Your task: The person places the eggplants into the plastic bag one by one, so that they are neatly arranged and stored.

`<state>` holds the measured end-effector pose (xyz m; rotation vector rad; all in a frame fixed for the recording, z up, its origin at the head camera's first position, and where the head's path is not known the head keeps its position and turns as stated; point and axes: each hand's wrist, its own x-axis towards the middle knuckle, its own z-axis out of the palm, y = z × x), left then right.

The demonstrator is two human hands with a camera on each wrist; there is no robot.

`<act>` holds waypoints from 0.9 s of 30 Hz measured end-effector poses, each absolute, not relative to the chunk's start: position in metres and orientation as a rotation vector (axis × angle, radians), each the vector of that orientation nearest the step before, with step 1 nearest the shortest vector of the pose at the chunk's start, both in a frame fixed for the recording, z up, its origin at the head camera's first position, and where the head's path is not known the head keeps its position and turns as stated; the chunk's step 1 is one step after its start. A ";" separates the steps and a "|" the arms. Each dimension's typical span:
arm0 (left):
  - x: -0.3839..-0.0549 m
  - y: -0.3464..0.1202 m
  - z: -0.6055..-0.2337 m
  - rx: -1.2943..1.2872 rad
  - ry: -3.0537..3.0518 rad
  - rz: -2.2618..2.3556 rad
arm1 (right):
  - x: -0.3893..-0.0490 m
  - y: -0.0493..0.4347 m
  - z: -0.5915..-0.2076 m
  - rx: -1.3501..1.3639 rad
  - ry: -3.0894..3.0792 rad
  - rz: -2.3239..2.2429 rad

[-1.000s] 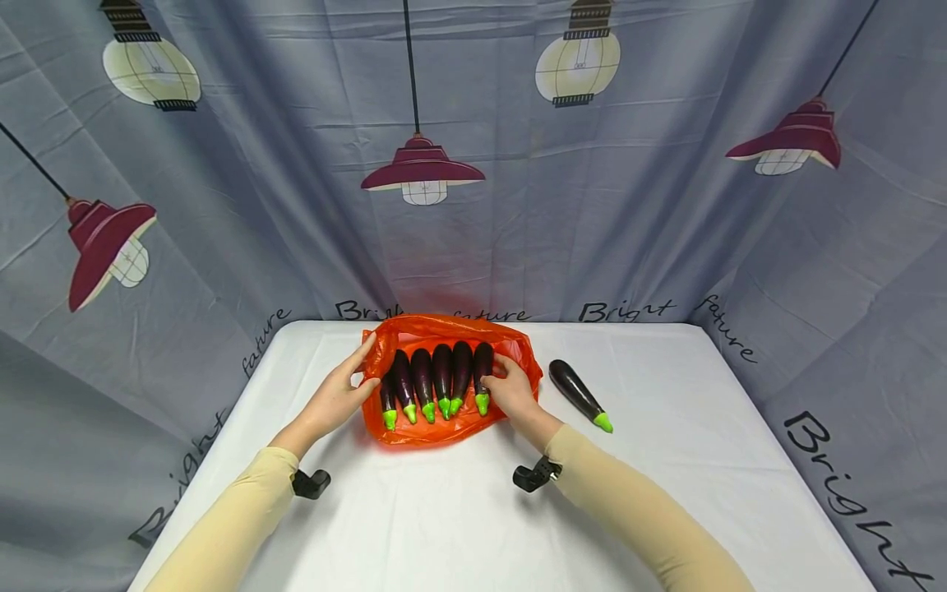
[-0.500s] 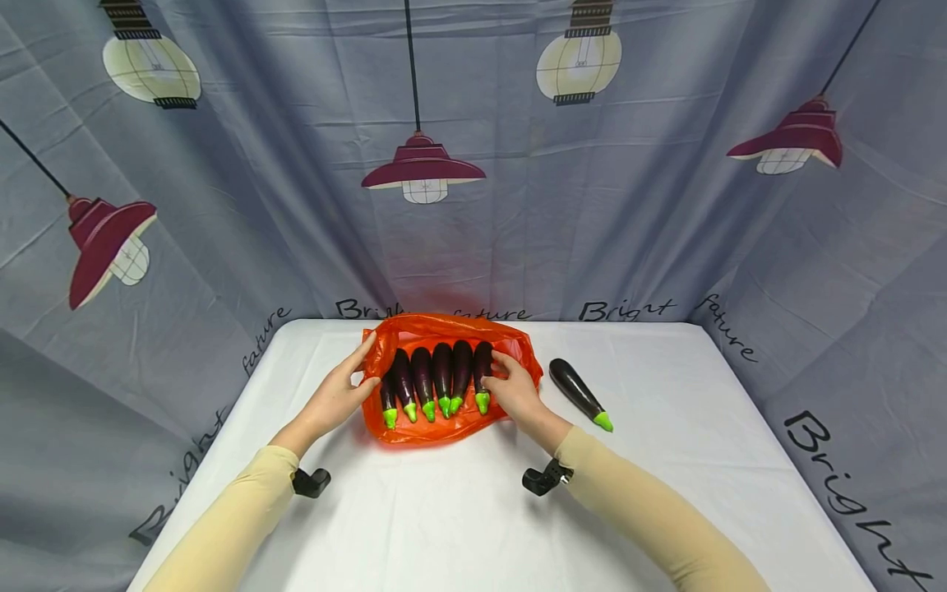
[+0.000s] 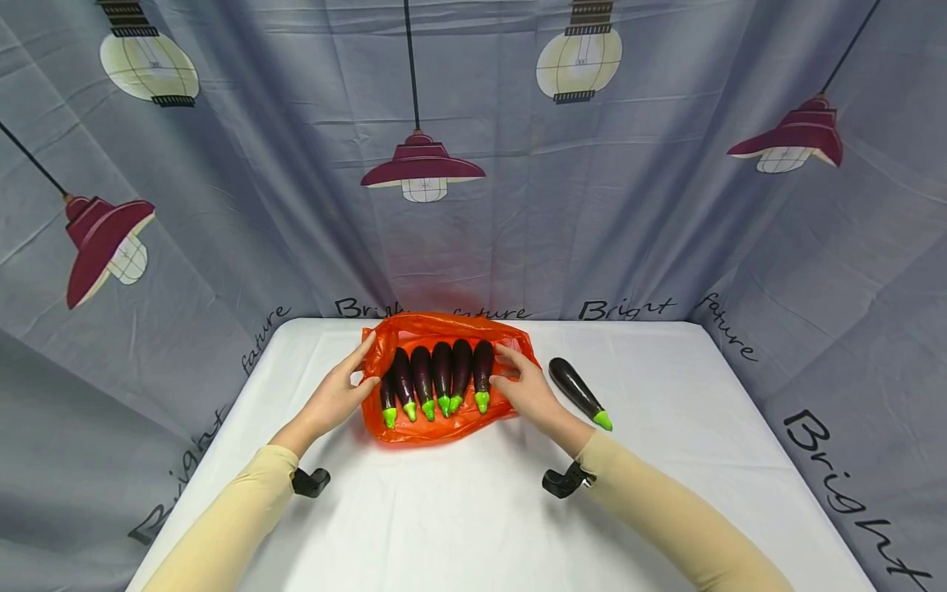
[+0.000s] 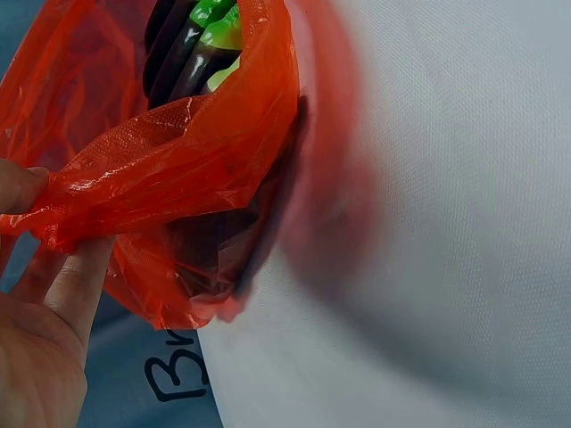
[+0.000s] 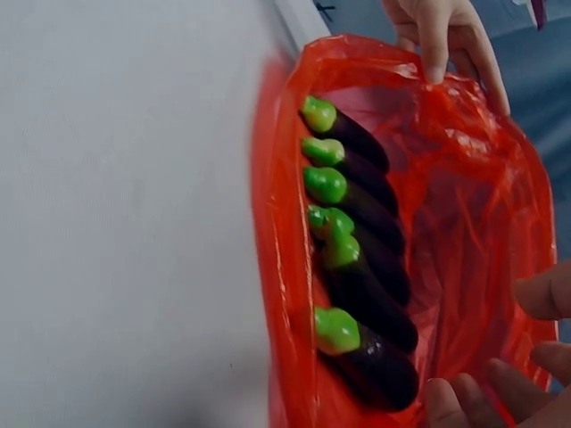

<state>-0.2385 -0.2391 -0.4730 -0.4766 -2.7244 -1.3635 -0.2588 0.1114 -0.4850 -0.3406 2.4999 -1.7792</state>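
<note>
An orange-red plastic bag [image 3: 444, 436] lies spread wide on the table, its mouth turned up. Inside, several dark purple eggplants [image 3: 442, 374] with green stems lie side by side, stems toward the person. My left hand [image 3: 333, 399] pinches the bag's left edge between thumb and fingers, the film bunched there in the left wrist view [image 4: 45, 294]. My right hand [image 3: 528, 396] is over the bag's right side, fingers apart and holding nothing, just right of the rightmost eggplant [image 3: 483, 370]. Outside the bag, right of that hand, another eggplant [image 3: 579, 393] lies slanted on the cloth.
A white-covered table [image 3: 444, 518] spreads under everything, reaching to a grey-blue curtain [image 3: 629, 205] printed with lamps and lettering. The curtain hangs along the back and both sides. A black wrist camera [image 3: 564, 480] sits on the right forearm, another on the left.
My right hand has let go of the rightmost eggplant in the bag and drawn back to the right. That eggplant stays put. My left hand keeps its place on the bag.
</note>
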 end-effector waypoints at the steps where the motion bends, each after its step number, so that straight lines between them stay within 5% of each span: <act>1: -0.238 -0.239 -0.473 -0.476 -2.725 -1.363 | -0.259 0.114 -0.484 -0.359 2.506 -1.781; 27: -0.239 -0.240 -0.474 -0.482 -2.702 -1.394 | -0.262 0.185 -0.475 -0.345 2.663 -1.679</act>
